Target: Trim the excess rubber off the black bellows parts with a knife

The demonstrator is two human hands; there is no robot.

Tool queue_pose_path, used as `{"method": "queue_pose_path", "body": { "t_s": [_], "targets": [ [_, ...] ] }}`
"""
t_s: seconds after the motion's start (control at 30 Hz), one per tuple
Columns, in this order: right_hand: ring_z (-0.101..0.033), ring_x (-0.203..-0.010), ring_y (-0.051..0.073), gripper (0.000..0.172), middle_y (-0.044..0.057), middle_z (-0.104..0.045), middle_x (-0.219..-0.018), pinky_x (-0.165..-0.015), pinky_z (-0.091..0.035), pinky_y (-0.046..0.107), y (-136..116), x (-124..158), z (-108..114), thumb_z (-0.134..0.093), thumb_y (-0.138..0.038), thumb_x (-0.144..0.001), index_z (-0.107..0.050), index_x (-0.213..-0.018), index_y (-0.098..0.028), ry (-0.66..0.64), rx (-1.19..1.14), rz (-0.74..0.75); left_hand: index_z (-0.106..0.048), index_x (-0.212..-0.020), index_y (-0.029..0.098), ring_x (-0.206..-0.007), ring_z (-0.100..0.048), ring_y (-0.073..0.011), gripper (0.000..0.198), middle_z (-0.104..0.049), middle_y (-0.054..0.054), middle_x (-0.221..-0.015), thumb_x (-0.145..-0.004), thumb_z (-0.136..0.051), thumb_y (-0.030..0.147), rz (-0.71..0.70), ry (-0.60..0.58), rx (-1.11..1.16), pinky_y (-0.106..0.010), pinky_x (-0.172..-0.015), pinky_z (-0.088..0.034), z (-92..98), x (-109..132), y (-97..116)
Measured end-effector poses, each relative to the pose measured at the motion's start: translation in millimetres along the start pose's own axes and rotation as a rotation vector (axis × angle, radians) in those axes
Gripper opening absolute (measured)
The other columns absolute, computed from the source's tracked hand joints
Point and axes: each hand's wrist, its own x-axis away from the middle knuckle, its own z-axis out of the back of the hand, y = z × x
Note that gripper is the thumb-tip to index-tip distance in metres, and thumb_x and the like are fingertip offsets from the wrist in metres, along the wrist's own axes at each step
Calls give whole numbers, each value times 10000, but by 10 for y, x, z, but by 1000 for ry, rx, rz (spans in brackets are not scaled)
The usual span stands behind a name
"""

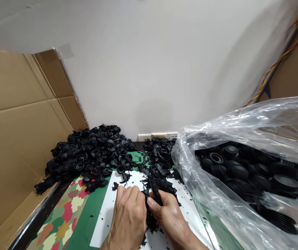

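My left hand (130,213) is closed, knuckles up, around a black rubber piece (145,195), mostly hidden behind the fingers. Beside it, my right hand (171,217) grips a slim black pen-shaped tool (155,189), thumb pressed along its side. The working end of the tool does not show clearly. Both hands are close together above a white sheet (104,222) strewn with black rubber scraps (161,173). One ribbed black rubber part (121,169) lies at the sheet's far edge.
A large heap of ribbed black rubber parts (94,149) lies back left, beside a cardboard panel (21,132). At right, a clear plastic bag (187,163) holds many rounded black rubber parts (239,170). Power sockets (158,136) sit low on the wall behind.
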Motion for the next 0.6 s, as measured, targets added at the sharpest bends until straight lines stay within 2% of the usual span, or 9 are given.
{"method": "queue_pose_path", "body": {
  "t_s": [0.1,0.2,0.27,0.33,0.47,0.6],
  "targets": [
    [-257,-454,78,169,-80,-337,-473,-438,-198,234,7,-2,-4,-613,-283,-633,-491,-572,-182,18,33,29,-520,-603,179,-575,-486,-209,265,-552,-44,-605,-757,-420,-12,-11,0,-15,-325,-559,-333,-29,-6,-5],
    [-244,-428,69,214,-93,-313,-441,-426,-179,230,9,-19,-4,-647,-318,-602,-479,-571,-189,16,11,-21,-511,-641,179,-585,-498,-204,237,-550,-42,-624,-776,-403,18,14,3,45,-326,-567,-360,-51,16,-45],
    [-207,-396,54,281,-112,-278,-410,-412,-146,225,0,-24,-2,-679,-368,-573,-455,-565,-199,-9,-45,-95,-497,-659,187,-597,-507,-194,215,-544,-30,-636,-800,-396,59,93,-14,164,-313,-570,-376,-57,33,-84],
    [-175,-383,39,334,-121,-271,-408,-401,-118,218,-19,-17,2,-697,-399,-570,-423,-562,-207,-49,-120,-151,-467,-645,203,-594,-505,-175,199,-524,-7,-631,-803,-406,98,242,-63,348,-282,-550,-380,-56,39,-125],
    [-165,-362,17,379,-114,-333,-429,-382,-92,210,-59,8,14,-728,-401,-590,-404,-571,-205,-106,-223,-198,-452,-621,213,-545,-460,-143,189,-474,24,-597,-805,-425,183,507,-180,692,-240,-490,-362,-38,21,-187],
    [-184,-343,7,410,-103,-374,-434,-371,-90,204,-81,20,18,-761,-419,-564,-417,-572,-197,-125,-261,-209,-502,-652,203,-581,-486,-152,208,-515,14,-623,-842,-435,255,536,-209,765,-251,-527,-381,-4,21,-215]
  ]
}}
